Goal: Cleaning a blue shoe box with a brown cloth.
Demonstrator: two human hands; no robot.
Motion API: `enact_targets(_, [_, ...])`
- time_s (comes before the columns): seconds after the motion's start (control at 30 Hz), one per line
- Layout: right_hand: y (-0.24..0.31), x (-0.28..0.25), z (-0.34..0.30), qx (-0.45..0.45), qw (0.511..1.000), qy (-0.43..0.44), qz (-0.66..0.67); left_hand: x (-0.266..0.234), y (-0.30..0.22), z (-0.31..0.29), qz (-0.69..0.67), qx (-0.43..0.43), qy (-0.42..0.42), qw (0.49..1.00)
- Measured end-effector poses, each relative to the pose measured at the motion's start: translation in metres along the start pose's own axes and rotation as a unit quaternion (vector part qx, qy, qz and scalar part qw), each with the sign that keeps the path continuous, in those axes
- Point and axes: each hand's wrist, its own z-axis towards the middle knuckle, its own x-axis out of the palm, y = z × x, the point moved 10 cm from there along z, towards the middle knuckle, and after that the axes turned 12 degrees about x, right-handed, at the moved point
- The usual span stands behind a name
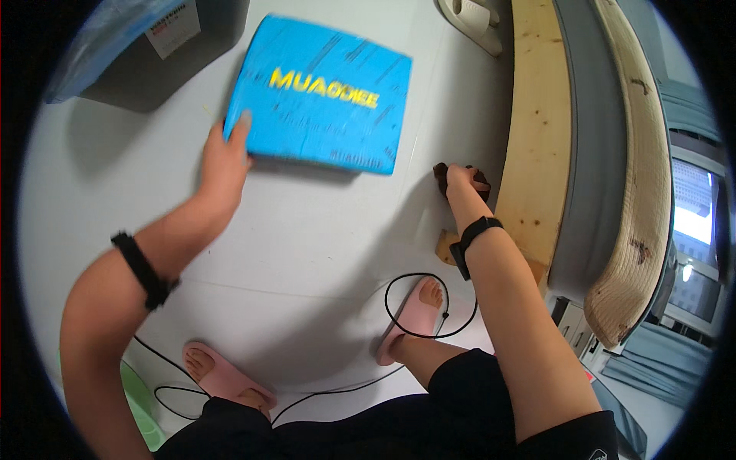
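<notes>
A blue cardboard box (322, 96) with yellow lettering is in the upper middle, over the pale floor. My left hand (227, 157) grips its near left corner, with the thumb on the top and the other fingers partly hidden at the side. Over by the wooden bed frame, my right hand (466, 178) is closed around a dark brown item (441, 178), possibly a shoe. Most of that item is covered by my hand, so its kind is unclear. Both wrists wear black bands.
A dark grey bin (161, 77) with a blue plastic liner stands at the upper left. The wooden bed frame (540, 123) runs along the right. Beige slippers (471, 23) lie beside it. A black cable (337, 391) loops around my feet in pink slippers (222, 376). Something green (138, 402) is at lower left.
</notes>
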Motion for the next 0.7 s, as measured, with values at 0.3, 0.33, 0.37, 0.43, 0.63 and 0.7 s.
enact_targets(0.3, [0.069, 0.086, 0.045, -0.365, 0.499, -0.099, -0.78, 0.076, -0.033, 0.131, -0.032, 0.155, -0.113, 0.981])
enact_targets(0.33, [0.071, 0.083, 0.063, -0.334, 0.53, -0.088, -0.775, 0.071, -0.045, 0.115, -0.004, 0.21, -0.165, 0.964])
enact_targets(0.37, [0.07, 0.08, 0.072, -0.304, 0.562, -0.079, -0.765, 0.068, -0.035, 0.113, 0.067, 0.289, -0.08, 0.952])
enact_targets(0.43, [0.088, 0.073, 0.114, -0.26, 0.671, -0.104, -0.686, 0.056, -0.03, 0.103, 0.277, 0.407, -0.057, 0.868])
enact_targets(0.63, [0.134, 0.02, 0.066, -0.227, 0.792, -0.105, -0.558, 0.096, -0.024, 0.078, 0.632, 0.416, 0.046, 0.652])
enact_targets(0.7, [0.15, 0.028, 0.083, -0.225, 0.784, -0.1, -0.57, 0.101, -0.027, 0.077, 0.647, 0.415, 0.047, 0.638])
